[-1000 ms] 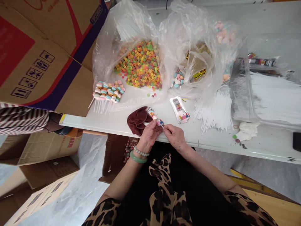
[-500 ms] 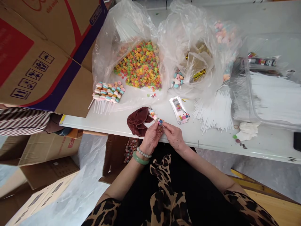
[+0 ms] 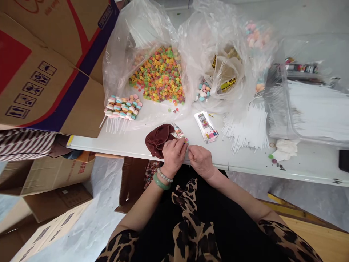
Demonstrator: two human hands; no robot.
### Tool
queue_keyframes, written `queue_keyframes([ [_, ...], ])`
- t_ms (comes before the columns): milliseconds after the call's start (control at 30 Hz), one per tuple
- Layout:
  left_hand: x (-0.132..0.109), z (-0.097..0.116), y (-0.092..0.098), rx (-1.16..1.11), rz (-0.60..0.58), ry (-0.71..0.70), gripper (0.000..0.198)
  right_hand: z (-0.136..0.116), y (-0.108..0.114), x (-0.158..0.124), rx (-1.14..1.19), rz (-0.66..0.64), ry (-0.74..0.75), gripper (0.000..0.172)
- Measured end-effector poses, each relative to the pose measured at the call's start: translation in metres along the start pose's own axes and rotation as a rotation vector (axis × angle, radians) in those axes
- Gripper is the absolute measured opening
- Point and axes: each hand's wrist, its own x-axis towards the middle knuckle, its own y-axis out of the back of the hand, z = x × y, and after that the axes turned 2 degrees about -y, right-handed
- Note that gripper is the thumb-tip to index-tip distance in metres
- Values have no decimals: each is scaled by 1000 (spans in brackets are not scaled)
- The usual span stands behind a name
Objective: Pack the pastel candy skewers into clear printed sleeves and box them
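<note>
**A:** Hands?

**B:** Two, side by side over the table edge. The left hand has its fingers curled shut around the low end of one candy stick. The right hand is just beside it, with its fingertips pinched in at that same end. Can't tell if they grip.

**A:** Stick location?

**B:** Above the table, tilted up-left, with its top end just beside one brown cloth.

**A:** Count the rest.

**B:** One stack of printed cards on the table, right of the stick. Two plastic bags: one holds a heap of ring candies, the other disc candies. One row of candy skewers sits left of the ring heap. One loose pile of white sticks. One clear tub at far right.

**A:** Wrist?

**B:** Left has two: one green bangle, one bead bracelet.
</note>
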Motion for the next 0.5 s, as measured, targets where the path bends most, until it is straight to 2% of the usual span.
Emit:
queue_keyframes([
  [100, -1, 4, -2, 32, 35, -57, 22, -3, 0, -1, -41, 22, 10, 28],
  [300, -3, 10, -7, -16, 164, 8, 16, -4, -2, -1, -62, 36, 23, 26],
  [500, -2, 11, 0, 98, 53, 102, 15, -2, -4, -3, 22, -12, -65, 23],
])
